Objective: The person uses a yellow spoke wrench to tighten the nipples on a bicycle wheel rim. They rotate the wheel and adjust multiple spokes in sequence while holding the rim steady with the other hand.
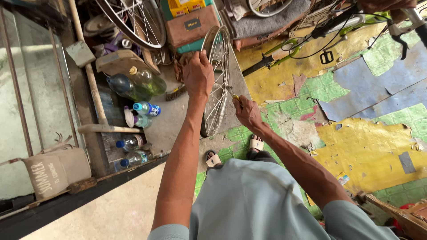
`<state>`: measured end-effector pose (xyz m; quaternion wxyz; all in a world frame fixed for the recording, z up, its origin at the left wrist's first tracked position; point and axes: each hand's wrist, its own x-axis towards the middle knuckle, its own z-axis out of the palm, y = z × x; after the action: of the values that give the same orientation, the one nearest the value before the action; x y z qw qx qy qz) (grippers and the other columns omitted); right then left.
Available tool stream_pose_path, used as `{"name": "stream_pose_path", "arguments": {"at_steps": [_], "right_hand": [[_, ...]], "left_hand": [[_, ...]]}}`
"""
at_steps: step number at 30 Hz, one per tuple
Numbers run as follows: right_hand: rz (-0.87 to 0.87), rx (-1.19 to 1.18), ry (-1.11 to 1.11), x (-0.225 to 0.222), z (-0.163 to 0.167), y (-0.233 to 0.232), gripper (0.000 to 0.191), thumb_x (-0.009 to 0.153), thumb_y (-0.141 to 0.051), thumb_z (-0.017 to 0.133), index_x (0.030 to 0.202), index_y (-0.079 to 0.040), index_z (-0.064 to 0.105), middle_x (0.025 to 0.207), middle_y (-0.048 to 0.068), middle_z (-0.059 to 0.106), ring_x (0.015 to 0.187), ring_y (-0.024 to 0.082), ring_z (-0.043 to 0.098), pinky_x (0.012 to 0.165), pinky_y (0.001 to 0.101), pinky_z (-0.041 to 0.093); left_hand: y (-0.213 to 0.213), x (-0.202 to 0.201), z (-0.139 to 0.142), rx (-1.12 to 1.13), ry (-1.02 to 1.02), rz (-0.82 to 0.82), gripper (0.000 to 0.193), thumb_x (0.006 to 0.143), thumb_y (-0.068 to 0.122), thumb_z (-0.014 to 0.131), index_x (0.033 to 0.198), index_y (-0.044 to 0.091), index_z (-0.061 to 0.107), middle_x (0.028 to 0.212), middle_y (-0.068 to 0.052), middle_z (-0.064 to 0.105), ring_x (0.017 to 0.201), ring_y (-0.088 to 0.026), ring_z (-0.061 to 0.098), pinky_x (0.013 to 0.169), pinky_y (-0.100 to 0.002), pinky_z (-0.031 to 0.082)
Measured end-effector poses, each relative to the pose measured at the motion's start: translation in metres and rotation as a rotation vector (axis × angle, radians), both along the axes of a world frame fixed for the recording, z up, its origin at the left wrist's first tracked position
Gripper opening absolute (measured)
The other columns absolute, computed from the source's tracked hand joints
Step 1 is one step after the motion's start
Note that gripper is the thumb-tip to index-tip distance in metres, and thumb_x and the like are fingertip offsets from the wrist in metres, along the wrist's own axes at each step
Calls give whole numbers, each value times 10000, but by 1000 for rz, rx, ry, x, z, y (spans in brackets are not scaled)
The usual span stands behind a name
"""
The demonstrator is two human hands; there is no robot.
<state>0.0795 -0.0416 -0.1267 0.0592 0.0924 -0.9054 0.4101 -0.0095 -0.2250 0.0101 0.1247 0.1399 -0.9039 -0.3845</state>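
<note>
Your shirt (262, 209) is a plain pale grey-blue, filling the lower middle of the frame. Its short sleeves end near the bottom edge, one at lower centre-left, one at lower right, leaving both forearms bare. Your left hand (198, 76) and right hand (247, 112) wear no gloves, rings or watch that you can make out. Below the shirt hem, dark trousers (260, 155) show a little. On your feet are light cream sandals (256, 144) with broad straps, toes uncovered.
</note>
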Motion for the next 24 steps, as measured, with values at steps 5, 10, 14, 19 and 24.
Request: {"name": "stream_pose_path", "arguments": {"at_steps": [5,10,14,19,24], "right_hand": [[39,27,-254,-15,-14,-11,360,1092,-282,465,808,-72,533,526,12,441,367,140,332,327,363,303],[52,-86,-146,-3,-25,-23,425,1121,-296,450,764,-71,501,551,23,435,420,127,318,352,353,299],[24,-136,-218,13,-27,-33,407,1110,-324,436,797,-77,517,558,9,453,419,112,346,335,342,338],[-94,-277,-407,16,-19,-49,383,1092,-351,407,884,-79,578,593,-12,501,444,92,421,363,334,394],[-174,-329,-527,27,-10,-49,438,1066,-416,447,886,-57,621,577,-5,538,449,93,512,371,320,445]], "left_hand": [[0,-2,1,-37,29,4,372,1055,329,466,933,49,680,901,-229,725,849,-464,655,770,-561,470],[0,-3,8,-4,-61,19,383,1054,350,463,948,66,696,871,-226,721,853,-443,684,760,-545,497],[0,-3,10,37,-87,10,395,1061,353,459,932,68,700,833,-234,709,835,-446,690,748,-545,504],[7,-4,6,-26,-66,49,386,1046,383,467,922,89,684,832,-214,715,837,-409,712,728,-506,542],[9,-5,-2,-28,-53,50,345,1039,359,491,929,98,687,854,-200,726,830,-433,682,721,-534,509]]}}
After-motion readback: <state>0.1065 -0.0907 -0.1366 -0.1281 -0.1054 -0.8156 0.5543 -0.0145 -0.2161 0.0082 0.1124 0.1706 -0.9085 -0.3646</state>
